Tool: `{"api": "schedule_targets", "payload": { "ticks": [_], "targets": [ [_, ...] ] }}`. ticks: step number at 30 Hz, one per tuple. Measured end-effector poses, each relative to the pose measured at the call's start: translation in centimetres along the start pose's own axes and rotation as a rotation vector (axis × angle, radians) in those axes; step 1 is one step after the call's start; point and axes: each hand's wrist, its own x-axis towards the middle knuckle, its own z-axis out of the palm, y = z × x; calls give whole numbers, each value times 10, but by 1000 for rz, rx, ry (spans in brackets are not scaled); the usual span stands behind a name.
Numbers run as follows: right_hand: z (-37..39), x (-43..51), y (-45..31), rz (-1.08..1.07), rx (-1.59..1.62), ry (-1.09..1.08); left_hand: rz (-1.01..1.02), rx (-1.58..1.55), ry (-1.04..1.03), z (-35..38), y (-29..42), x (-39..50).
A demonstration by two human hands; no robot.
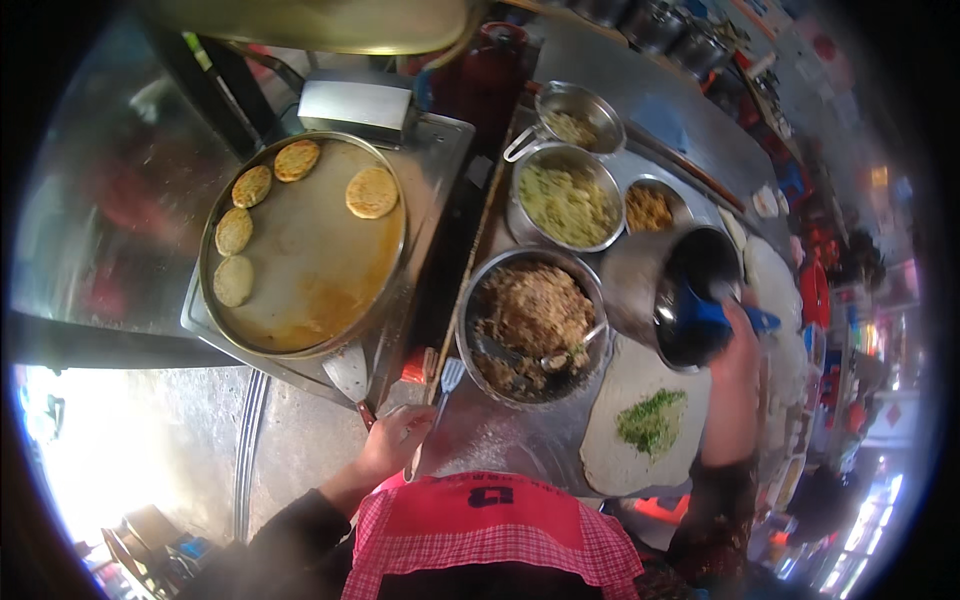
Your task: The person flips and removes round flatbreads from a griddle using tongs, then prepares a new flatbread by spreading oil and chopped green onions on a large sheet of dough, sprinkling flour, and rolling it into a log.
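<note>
My right hand [733,341] grips a blue-handled tool [709,309] whose far end is inside a deep metal pot [637,281]; the head of the tool cannot be made out. Below the pot lies a flat sheet of dough [607,442] with chopped greens [652,421] on it. My left hand [397,439] rests by the counter's edge, beside the wooden handle of a metal scraper [349,375] and a slotted spatula [451,375]; whether it holds either is unclear. A steel bowl of minced filling [536,311] with a spoon in it stands between my hands.
At left, a round griddle [322,262] holds several browned flatbreads [371,193] under a raised lid [322,22]. Bowls of shredded vegetable [566,196] and brown filling [649,208] stand at the back, near a small strainer-like pan [574,124] and a long wooden rod [686,166].
</note>
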Motion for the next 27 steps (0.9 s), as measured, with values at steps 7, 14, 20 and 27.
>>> {"api": "schedule_targets", "payload": {
  "ticks": [7,14,20,27],
  "targets": [
    [221,115,144,38,93,-126,-152,-262,292,-33,-47,-30],
    [320,190,308,12,-241,175,-169,-125,537,-60,-79,-47],
    [345,229,377,59,-536,328,-371,-300,708,-56,-100,-63],
    [354,230,403,122,-202,284,-368,-270,655,-55,-96,-50]
  ]
}}
